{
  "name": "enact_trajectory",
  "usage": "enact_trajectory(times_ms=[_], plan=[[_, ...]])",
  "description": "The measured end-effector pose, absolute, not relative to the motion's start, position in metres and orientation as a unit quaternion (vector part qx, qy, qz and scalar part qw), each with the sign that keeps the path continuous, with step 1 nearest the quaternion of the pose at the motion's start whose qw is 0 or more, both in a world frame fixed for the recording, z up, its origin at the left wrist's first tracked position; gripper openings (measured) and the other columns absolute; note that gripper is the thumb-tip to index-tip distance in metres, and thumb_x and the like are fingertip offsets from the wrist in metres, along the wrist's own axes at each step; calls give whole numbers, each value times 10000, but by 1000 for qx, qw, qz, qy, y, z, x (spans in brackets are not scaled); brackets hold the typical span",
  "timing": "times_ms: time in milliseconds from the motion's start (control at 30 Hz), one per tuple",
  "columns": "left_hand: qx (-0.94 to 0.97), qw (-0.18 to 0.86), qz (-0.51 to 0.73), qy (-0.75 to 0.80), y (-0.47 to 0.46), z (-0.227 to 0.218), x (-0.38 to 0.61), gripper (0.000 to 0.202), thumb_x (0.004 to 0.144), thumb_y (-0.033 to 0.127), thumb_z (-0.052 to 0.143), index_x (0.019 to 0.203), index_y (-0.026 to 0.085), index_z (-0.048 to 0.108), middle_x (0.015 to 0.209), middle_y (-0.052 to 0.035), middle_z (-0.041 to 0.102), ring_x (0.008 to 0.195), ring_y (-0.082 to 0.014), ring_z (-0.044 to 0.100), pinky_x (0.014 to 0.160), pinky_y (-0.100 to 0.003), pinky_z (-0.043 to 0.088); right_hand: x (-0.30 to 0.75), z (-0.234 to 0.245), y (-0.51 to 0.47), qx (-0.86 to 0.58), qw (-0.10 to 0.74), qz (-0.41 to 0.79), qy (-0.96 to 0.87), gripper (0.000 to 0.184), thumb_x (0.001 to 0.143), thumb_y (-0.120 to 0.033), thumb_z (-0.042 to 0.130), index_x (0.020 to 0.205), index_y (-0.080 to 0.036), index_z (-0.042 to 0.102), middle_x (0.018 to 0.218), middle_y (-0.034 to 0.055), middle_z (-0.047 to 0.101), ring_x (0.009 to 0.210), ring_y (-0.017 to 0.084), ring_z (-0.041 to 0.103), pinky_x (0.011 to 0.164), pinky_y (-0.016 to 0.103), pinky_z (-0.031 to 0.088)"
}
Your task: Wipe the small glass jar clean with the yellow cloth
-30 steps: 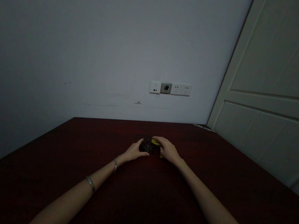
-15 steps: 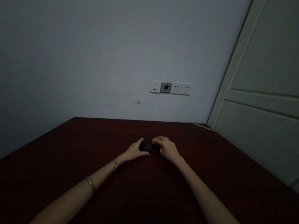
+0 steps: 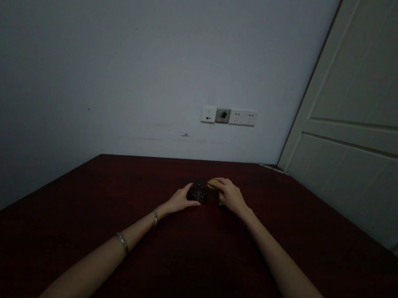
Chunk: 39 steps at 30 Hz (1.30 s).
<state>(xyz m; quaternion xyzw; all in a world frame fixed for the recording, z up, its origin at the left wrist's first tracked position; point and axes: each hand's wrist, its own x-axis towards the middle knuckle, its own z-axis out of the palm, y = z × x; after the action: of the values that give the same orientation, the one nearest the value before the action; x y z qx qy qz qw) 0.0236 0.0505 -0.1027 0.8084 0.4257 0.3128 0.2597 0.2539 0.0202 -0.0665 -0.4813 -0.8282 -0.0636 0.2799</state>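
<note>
A small, round, dark glass bowl, which looks like an ashtray, stands upright on the dark red table. My left hand is curved around its left side, the thumb at the near edge and the fingers at the far side. Just right of the bowl and apart from it, my right hand pinches a yellow-green cloth. Most of this cloth is hidden under the fingers, so its full shape cannot be made out. A bit of the same colour shows beneath the palm.
Behind the table rises a pale wall with a row of sockets and switches. A white panelled door borders the right side. A thin flat strip lies at the far right corner. Below the near edge, dim items show.
My right hand has drawn back from the bowl to the right and slightly up, keeping the yellow-green cloth. My left hand stays around the bowl. The view has shifted slightly.
</note>
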Motion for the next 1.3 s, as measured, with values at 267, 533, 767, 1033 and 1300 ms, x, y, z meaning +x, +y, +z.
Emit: enact_trajectory(times_ms=[267,533,767,1033,1300], plan=[[811,243,304,438,50,-102,25,873,619,481,715,1333,131,355,1280,-167,521,1164,-301,510,970,-399,411,226,-66,8,-379,199,-117,-896,657,715,-7,512,1311,-265,412,1283,72,502,1131,235,429,879,388,437],[811,249,309,430,47,-99,25,868,618,463,721,1335,141,352,1266,-157,536,1156,-295,517,973,-401,409,217,-65,3,-391,180,-121,-894,552,723,-1,514,1232,-210,473,1256,86,530,1132,243,424,865,387,427],[810,251,304,434,48,-100,25,877,616,478,717,1338,140,350,1257,-161,539,1147,-294,524,966,-400,413,217,-59,2,-353,199,-106,-908,365,750,-35,544,1069,-208,580,1188,84,578,1129,229,435,858,376,409],[813,250,308,426,47,-100,25,864,617,494,712,1326,144,363,1237,-146,556,1124,-291,538,948,-398,426,219,-63,7,-397,250,-92,-878,464,741,-7,499,1148,-222,556,1191,74,578,1129,230,427,889,378,407],[811,240,301,440,48,-101,25,872,621,468,715,1336,124,352,1277,-169,522,1162,-304,509,972,-404,405,214,-64,6,-383,210,-91,-895,421,750,-43,525,1137,-204,560,1185,74,586,1108,249,444,862,386,418]])
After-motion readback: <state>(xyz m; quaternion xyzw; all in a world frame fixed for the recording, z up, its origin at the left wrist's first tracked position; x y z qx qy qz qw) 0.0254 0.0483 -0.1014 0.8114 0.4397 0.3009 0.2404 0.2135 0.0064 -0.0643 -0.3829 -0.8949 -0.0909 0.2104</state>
